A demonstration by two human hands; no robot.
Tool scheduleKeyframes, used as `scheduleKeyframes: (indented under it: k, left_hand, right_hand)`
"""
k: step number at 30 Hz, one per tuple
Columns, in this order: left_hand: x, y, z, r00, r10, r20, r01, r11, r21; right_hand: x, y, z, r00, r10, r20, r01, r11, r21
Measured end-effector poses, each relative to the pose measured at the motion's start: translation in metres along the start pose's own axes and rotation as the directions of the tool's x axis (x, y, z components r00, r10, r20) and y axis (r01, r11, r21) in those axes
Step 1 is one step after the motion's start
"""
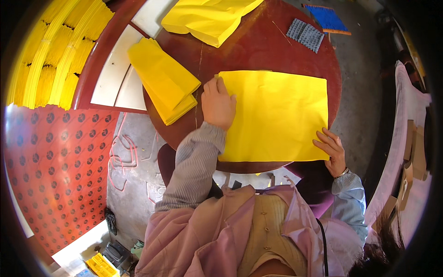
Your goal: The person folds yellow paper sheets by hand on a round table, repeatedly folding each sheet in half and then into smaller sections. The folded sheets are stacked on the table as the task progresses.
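Note:
A large rectangular yellow sheet [274, 117] lies flat on the dark red round table [240, 55] in front of me. Whether it is one layer or several, I cannot tell. My left hand [218, 104] is at its upper left edge, the thumb over the sheet and the fingers curled along the border. A small brownish bit shows beside those fingertips. At the lower right edge, my right hand [331, 148] rests with its fingers spread over the sheet; its thumb is hidden. A folded yellow bundle [164, 81] sits left of my left hand.
More yellow material [210, 21] lies at the table's far side. Toward the far right edge is a grey bumpy pad [305, 35]. Yellow stacks [50, 55] stand at far left, above a red patterned panel [60, 171]. Pink cord [129, 154] runs over the floor.

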State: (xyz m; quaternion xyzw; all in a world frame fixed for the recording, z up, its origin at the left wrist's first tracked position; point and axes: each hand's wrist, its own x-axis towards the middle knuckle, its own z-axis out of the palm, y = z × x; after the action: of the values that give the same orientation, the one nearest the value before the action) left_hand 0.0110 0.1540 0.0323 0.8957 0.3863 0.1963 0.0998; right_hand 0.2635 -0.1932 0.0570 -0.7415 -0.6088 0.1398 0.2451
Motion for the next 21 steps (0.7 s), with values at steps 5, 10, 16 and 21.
scheduleKeyframes:
  k: [5,10,16,21]
  left_hand:
    - [-0.026,0.001,-0.020,0.982,0.044,-0.183,-0.059,0.995,-0.076]
    - [-0.037,-0.010,-0.043,1.000,0.003,-0.006,-0.005,0.954,-0.298]
    - [-0.044,-0.013,-0.033,0.999,0.012,-0.039,-0.024,0.942,-0.333]
    - [-0.015,0.002,-0.007,0.989,-0.146,-0.001,0.143,0.966,-0.215]
  right_hand:
    - [0.004,0.001,-0.007,0.999,0.008,0.048,-0.006,0.999,-0.037]
    - [0.010,0.001,-0.008,0.999,0.008,0.046,-0.004,0.998,-0.070]
    - [0.013,0.010,-0.014,0.998,0.025,0.052,-0.020,0.996,-0.092]
    - [0.017,0.021,-0.022,0.999,0.039,0.035,-0.038,0.999,-0.009]
